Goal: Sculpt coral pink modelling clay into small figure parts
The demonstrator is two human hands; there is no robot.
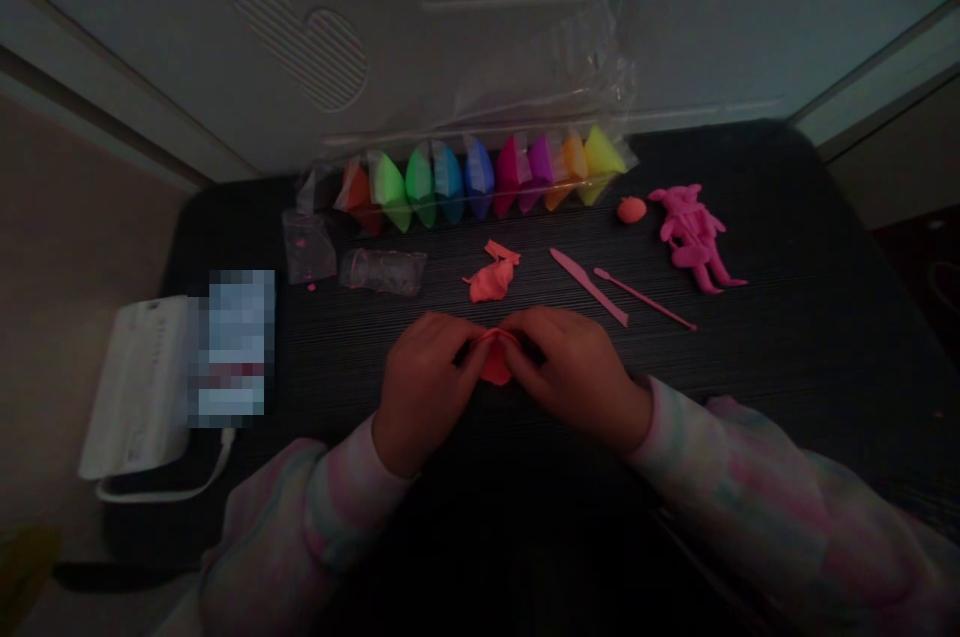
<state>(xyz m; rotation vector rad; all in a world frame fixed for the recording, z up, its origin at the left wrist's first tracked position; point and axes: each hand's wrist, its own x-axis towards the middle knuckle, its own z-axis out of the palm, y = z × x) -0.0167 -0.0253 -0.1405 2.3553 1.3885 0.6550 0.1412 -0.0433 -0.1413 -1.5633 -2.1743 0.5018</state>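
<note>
Between my hands is a thin, flattened piece of orange-red modelling clay [496, 364]. My left hand [429, 379] pinches its left edge between thumb and fingers, and my right hand [570, 364] pinches the right edge the same way. Just beyond them lies a torn, crumpled lump of the same clay [493, 279]. To the right of that lump rest a pink plastic modelling knife [589, 286] and a thin pink modelling stick [646, 299]. Farther right are a small orange-red clay ball [631, 209] and a pink clay figure [694, 235] lying flat.
A clear bag with several coloured clay packs [478, 179] lies along the back of the black table [360, 342]. Two clear plastic pieces, a flat wrapper [309, 249] and a crinkled one [383, 272], sit at the left. Beside them are a blurred-out phone [236, 347] and a white power bank [139, 387] with a cable.
</note>
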